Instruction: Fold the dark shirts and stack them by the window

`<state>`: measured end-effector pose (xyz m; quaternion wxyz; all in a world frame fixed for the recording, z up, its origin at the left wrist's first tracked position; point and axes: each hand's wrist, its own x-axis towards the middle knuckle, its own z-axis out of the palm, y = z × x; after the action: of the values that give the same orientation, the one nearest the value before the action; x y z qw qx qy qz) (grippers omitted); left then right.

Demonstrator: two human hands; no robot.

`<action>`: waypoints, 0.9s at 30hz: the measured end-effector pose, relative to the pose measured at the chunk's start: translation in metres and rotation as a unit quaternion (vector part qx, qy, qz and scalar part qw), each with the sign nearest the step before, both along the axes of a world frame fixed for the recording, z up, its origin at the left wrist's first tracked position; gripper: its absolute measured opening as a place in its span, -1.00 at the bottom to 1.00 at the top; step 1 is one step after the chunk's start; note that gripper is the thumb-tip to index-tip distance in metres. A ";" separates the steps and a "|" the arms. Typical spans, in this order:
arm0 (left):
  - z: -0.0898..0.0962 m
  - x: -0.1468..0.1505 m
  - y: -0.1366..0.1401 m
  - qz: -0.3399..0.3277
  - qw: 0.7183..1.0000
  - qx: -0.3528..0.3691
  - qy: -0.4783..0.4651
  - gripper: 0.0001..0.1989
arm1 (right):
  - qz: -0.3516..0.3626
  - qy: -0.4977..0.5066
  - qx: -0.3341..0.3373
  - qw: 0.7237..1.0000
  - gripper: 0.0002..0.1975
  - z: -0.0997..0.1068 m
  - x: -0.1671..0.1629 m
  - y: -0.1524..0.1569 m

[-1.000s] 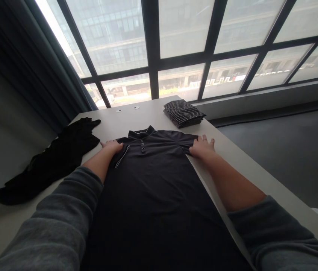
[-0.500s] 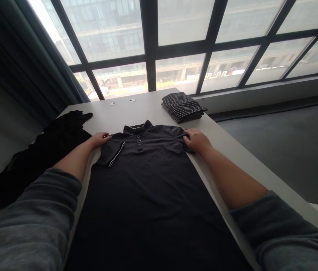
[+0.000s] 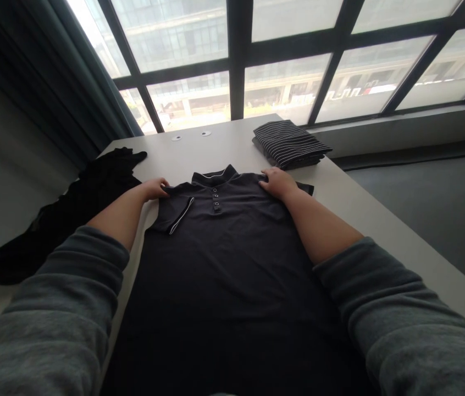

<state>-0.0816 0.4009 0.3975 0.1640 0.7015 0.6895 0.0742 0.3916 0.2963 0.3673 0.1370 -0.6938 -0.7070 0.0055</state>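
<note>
A dark grey polo shirt (image 3: 232, 258) lies front up, its collar at the far end and its lower part running toward me. White piping edges the collar and the left sleeve, which is folded inward. My left hand (image 3: 155, 190) is closed on the shirt's left shoulder edge. On the opposite side, my right hand (image 3: 278, 182) pinches the cloth at the right shoulder, with that sleeve sticking out beyond it. The fingertips of both hands are partly hidden.
The shirt rests on a white table (image 3: 224, 146). A folded striped garment (image 3: 292, 143) tops a stack at the far right corner. Dark clothing (image 3: 92, 190) is heaped along the left side. Behind stand a large window and a curtain (image 3: 88, 82).
My right hand has shifted inward from the right sleeve to the shoulder, and that sleeve now shows past it. My left hand stays at the left shoulder. The view has tilted slightly.
</note>
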 end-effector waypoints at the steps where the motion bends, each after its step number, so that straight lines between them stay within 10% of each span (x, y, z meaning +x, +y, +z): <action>1: 0.001 0.001 0.001 0.000 1.000 -0.010 -0.002 -0.47 | -0.005 0.001 -0.002 1.000 -0.45 -0.001 0.000 0.004; 8: 0.003 0.011 -0.011 0.006 0.999 -0.040 -0.006 -0.60 | -0.042 0.004 -0.047 0.998 -0.59 0.005 -0.010 0.014; 16: 0.041 0.023 -0.053 -0.009 0.996 0.092 0.002 -0.74 | -0.001 0.035 0.052 0.998 -0.73 0.050 -0.013 -0.034; 21: 0.063 0.014 -0.136 -0.038 0.979 0.200 -0.020 -0.79 | 0.075 0.015 0.104 0.992 -0.83 0.079 -0.010 -0.115; 27: 0.025 -0.033 -0.274 -0.179 0.967 0.179 0.021 -0.86 | 0.175 -0.066 -0.033 0.982 -0.86 0.059 0.000 -0.237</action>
<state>-0.1141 0.1272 0.4220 0.0320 0.8328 0.5314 0.1514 0.3919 0.0597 0.4264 0.0635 -0.5622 -0.8245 0.0070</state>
